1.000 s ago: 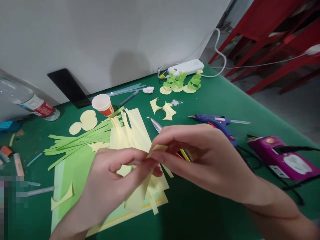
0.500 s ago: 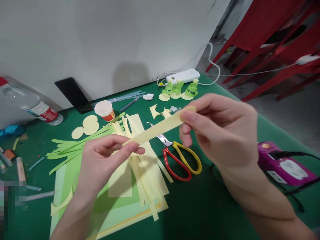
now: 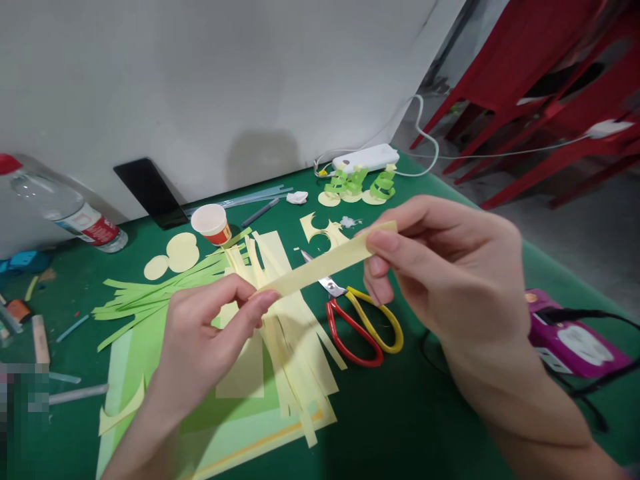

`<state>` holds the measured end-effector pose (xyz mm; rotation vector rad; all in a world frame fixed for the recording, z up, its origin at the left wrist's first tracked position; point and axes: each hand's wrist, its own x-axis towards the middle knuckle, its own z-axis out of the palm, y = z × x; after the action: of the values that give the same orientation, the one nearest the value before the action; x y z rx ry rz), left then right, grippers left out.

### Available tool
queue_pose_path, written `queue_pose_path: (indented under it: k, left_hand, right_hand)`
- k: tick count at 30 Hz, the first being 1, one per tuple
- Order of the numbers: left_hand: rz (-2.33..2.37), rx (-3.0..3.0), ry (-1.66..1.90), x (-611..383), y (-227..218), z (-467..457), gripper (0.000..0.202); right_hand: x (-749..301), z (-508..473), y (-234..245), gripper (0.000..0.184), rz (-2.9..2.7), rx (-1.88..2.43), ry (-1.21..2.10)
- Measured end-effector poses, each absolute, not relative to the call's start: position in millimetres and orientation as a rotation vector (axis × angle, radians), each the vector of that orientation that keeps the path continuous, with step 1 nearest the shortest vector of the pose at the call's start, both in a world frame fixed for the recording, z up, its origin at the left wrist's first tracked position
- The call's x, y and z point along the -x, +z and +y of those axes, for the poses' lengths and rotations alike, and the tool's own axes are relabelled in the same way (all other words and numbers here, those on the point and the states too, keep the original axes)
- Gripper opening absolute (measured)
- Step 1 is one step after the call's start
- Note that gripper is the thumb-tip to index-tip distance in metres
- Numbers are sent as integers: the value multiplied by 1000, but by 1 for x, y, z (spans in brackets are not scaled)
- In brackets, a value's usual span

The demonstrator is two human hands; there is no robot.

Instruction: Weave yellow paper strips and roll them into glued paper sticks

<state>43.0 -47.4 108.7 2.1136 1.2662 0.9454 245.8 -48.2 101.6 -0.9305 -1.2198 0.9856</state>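
A pale yellow paper strip is stretched between my two hands above the table. My left hand pinches its lower left end between thumb and forefinger. At the upper right end, my right hand grips it the same way, with a short tip sticking out past the thumb. Beneath lie more yellow paper strips and a fan of green paper strips, on top of green and yellow sheets. Scissors with one red and one yellow handle rest partly open below the strip.
Curled green paper pieces on yellow discs stand by a white power strip. A paper cup, phone and water bottle line the wall side. Yellow circles lie left; a purple device sits right.
Both hands still hold the strip. My left hand's thumb and fingers have shifted slightly along its end, and my right hand has moved a little right and down.
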Motion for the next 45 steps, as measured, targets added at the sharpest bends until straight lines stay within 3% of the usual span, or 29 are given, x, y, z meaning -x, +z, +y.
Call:
queue_pose_path:
  k: [4,6,10,16,18,28,39,45]
  left_hand:
    - [1222,-2311,832,-40,110,-45,26]
    - [1169,-2401,705,-38,111,-42,26]
    - [1087,-2562,479,-37,107,-40,25]
    - [977,-2643,237,-39,101,-46,30]
    - [953,-2649,241,-40,101,-47,31]
    - [898,-2505,473,-38,112,-44,15]
    - [845,-2441,801,-46,108,-51,27]
    - [870,-2396,810,-47,104,-51,28]
  right_hand:
    - [-255,-43,106,12,-1506,1013,832]
    - [-261,-39,108,2,-1743,1075,772]
    - [-264,-37,108,18,-2135,1114,709]
    - [-251,-39,96,19,-2347,869,788]
    - [-247,-39,93,12,-2386,812,872]
    - [-245,-44,100,16,-2106,739,1065]
    - [-242,-57,112,18,-2033,888,1265]
    - [-240,-57,109,17,-1919,886,1295]
